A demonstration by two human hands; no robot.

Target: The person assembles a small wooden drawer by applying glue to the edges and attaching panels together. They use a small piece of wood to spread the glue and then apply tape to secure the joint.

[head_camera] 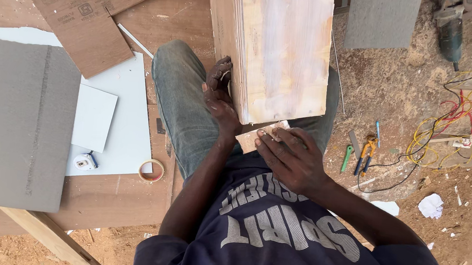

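Note:
A pale plywood box rests tilted on my lap, its near corner toward me. My left hand grips the box's left edge, fingers curled round the side. My right hand presses a folded piece of sandpaper against the box's bottom near corner. My jeans-covered knee shows to the left of the box.
On the left lie a grey board, white sheets, brown cardboard, a roll of tape and a small tape measure. On the sawdust floor to the right lie pliers, tangled yellow and red wires and power tools.

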